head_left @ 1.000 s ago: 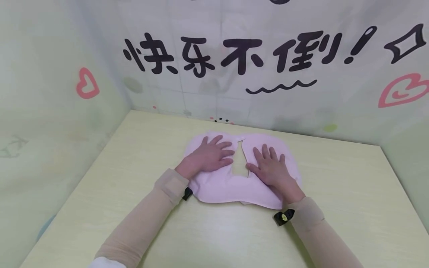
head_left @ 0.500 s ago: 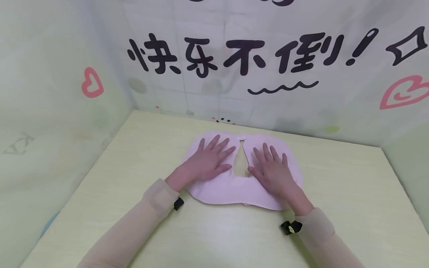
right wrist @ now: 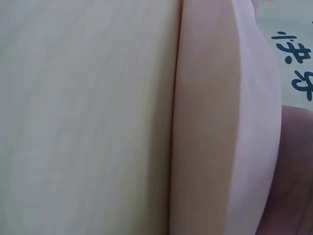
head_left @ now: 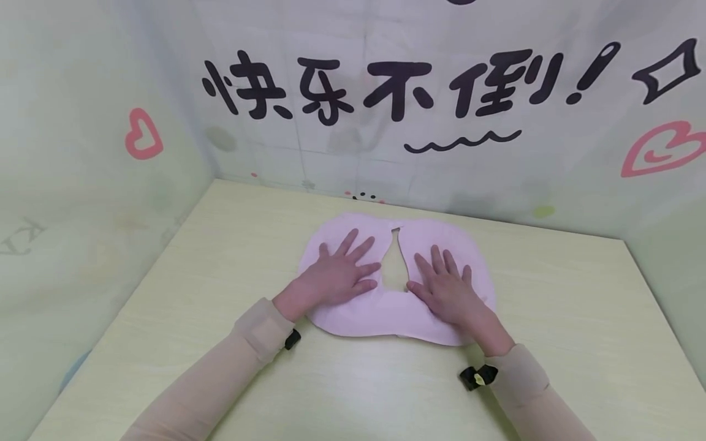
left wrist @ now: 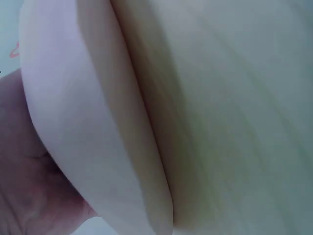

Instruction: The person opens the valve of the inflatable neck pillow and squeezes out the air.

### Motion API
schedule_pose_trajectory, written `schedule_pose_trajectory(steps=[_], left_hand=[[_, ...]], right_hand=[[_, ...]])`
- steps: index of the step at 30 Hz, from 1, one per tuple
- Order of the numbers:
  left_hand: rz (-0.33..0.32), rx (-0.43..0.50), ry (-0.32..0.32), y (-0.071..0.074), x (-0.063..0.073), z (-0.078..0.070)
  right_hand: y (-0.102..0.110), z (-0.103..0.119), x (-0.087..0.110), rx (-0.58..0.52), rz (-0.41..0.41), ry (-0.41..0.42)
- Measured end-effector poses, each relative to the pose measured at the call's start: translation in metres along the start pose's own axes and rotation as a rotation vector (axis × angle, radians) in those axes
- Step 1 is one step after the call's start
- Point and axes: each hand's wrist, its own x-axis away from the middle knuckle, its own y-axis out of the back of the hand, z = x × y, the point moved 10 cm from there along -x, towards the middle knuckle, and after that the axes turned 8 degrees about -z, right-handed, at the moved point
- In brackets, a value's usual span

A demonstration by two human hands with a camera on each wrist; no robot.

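A pink, rounded pillow [head_left: 364, 320], wide and shaped like a neck pillow, lies flat on the table with a teardrop gap in its middle. Its two lobes meet at the back of that gap. On the left lobe rests my left hand [head_left: 332, 275], fingers spread and straight. My right hand [head_left: 448, 291] lies on the right lobe the same way, its thumb at the edge of the gap. From the left wrist, the pillow's side [left wrist: 83, 107] shows as a thick smooth edge beside the palm. A similar edge [right wrist: 210, 122] fills the middle of the right wrist view.
The pale wood-grain table [head_left: 353, 392] runs up to a printed cloth backdrop [head_left: 353, 153] with black lettering and pink hearts. Another cloth wall [head_left: 83, 214] stands along the left side. Small black devices [head_left: 478, 377] sit at the wrists by the sleeve cuffs.
My left hand has slid a little left and toward the front over the pillow. The right forearm has shifted slightly outward, while the hand stays on its lobe. The pillow looks smoother along its left front.
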Motion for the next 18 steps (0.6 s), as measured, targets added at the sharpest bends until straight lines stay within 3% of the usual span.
schedule_pose_trajectory(steps=[10, 18], left_hand=[[0.054, -0.070, 0.003, -0.0064, -0.0016, -0.0012], [0.060, -0.066, 0.004, -0.0064, -0.0016, -0.0025]], right_hand=[[-0.0064, -0.0029, -0.0030, -0.031, 0.079, -0.024], [-0.0082, -0.0050, -0.0039, -0.019, 0.081, -0.031]])
